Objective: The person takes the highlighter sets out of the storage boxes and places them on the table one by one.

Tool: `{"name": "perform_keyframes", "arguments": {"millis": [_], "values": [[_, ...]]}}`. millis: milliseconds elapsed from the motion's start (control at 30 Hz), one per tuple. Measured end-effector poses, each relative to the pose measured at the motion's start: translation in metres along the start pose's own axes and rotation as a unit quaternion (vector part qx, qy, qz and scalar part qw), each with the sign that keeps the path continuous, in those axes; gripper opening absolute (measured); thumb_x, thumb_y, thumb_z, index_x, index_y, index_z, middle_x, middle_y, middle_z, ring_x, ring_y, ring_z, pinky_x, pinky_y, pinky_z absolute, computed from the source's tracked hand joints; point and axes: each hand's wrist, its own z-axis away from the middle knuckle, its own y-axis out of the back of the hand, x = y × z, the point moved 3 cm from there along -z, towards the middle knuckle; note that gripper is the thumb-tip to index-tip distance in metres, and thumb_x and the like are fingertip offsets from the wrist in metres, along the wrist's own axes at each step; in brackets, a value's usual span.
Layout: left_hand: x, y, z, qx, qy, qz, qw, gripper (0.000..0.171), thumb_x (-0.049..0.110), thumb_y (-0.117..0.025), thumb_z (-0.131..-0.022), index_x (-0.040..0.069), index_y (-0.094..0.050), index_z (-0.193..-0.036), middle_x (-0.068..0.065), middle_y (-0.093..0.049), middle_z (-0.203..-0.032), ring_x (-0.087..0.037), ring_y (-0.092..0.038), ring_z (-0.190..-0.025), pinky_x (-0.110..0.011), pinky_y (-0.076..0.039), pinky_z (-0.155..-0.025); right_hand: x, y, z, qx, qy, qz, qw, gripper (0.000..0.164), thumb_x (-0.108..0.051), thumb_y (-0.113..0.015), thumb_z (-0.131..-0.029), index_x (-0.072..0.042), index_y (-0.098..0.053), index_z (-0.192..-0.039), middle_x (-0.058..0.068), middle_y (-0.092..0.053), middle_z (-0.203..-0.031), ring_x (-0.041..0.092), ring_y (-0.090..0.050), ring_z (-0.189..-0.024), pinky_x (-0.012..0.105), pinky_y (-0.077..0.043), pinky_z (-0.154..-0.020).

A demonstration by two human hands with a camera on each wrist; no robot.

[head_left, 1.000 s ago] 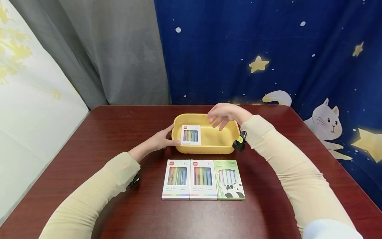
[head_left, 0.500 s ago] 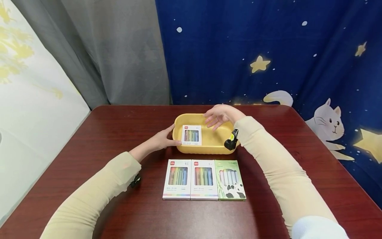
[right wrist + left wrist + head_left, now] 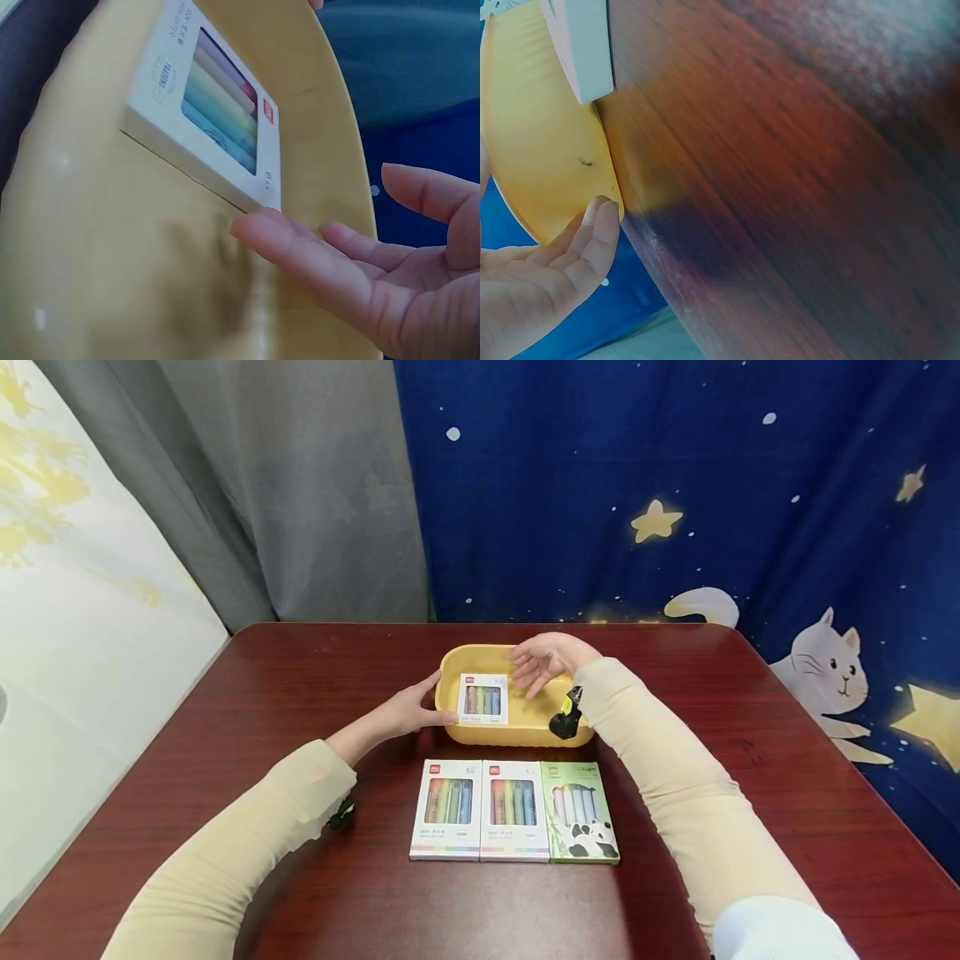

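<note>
A shallow yellow basket (image 3: 532, 737) stands on the table with a small white box of highlighters (image 3: 483, 699) lying face up in its left part. My left hand (image 3: 408, 710) holds the basket's left end, thumb at the front corner and fingers on the outer wall. My right hand (image 3: 551, 658) reaches over the far rim into the basket, fingers extended and holding nothing. In the right wrist view its fingertips come close to the box's edge; whether they touch cannot be told. Before the basket lie two larger white highlighter boxes (image 3: 446, 847) and a green panda-print pen box (image 3: 581, 827), side by side.
The brown table (image 3: 315, 668) carries all of it. Behind its far edge hang a grey curtain (image 3: 337, 510) and a blue curtain (image 3: 540, 510) with stars and a cat. A white patterned cloth (image 3: 90, 652) is at the left.
My right hand has moved slightly left and lower into the basket, towards the small highlighter box. The left hand keeps its hold on the basket's end.
</note>
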Motion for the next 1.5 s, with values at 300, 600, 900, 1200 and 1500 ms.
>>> {"name": "perform_keyframes", "arguments": {"millis": [300, 600, 900, 1200, 1500], "values": [[-0.001, -0.001, -0.003, 0.001, 0.002, 0.001, 1.0000, 0.095, 0.043, -0.066, -0.080, 0.014, -0.008, -0.149, -0.016, -0.024, -0.149, -0.029, -0.033, -0.129, -0.048, -0.028, -0.105, 0.007, -0.006, -0.008, -0.003, -0.024, -0.035, 0.999, 0.057, -0.017, -0.041, -0.097, 0.004, -0.014, -0.143, 0.027, -0.023, -0.145, 0.044, -0.032, -0.127, 0.056, -0.033, -0.096], [0.001, -0.002, 0.000, 0.001, 0.001, 0.008, 1.0000, 0.094, 0.042, -0.067, -0.081, 0.014, -0.007, -0.149, -0.015, -0.023, -0.149, -0.029, -0.023, -0.135, -0.050, -0.022, -0.108, 0.006, -0.015, -0.012, -0.002, -0.028, -0.049, 0.998, 0.062, -0.016, -0.044, -0.096, 0.002, -0.010, -0.144, 0.028, -0.020, -0.145, 0.043, -0.029, -0.128, 0.057, -0.034, -0.095], [0.000, -0.002, -0.002, 0.002, -0.003, 0.007, 1.0000, 0.094, 0.041, -0.066, -0.081, 0.012, -0.007, -0.148, -0.015, -0.021, -0.150, -0.029, -0.021, -0.136, -0.049, -0.020, -0.108, 0.003, -0.022, -0.009, 0.001, -0.030, -0.036, 0.999, 0.063, -0.018, -0.045, -0.096, 0.000, -0.010, -0.145, 0.026, -0.020, -0.146, 0.042, -0.030, -0.128, 0.059, -0.034, -0.094], [0.000, -0.002, -0.001, 0.001, 0.000, 0.008, 1.0000, 0.095, 0.043, -0.066, -0.081, 0.014, -0.007, -0.149, -0.014, -0.022, -0.150, -0.029, -0.023, -0.136, -0.050, -0.021, -0.108, -0.003, -0.028, -0.009, -0.004, -0.032, -0.020, 0.999, 0.063, -0.021, -0.044, -0.096, -0.007, -0.009, -0.146, 0.022, -0.019, -0.148, 0.047, -0.023, -0.130, 0.062, -0.031, -0.094], [0.000, -0.002, -0.001, 0.001, 0.000, 0.005, 1.0000, 0.095, 0.043, -0.066, -0.081, 0.014, -0.007, -0.149, -0.014, -0.021, -0.150, -0.029, -0.021, -0.137, -0.049, -0.021, -0.108, -0.004, -0.027, -0.007, 0.005, -0.025, -0.025, 0.999, 0.050, -0.018, -0.045, -0.096, -0.014, -0.023, -0.141, 0.022, -0.030, -0.140, 0.047, -0.034, -0.124, 0.056, -0.037, -0.093]]}}
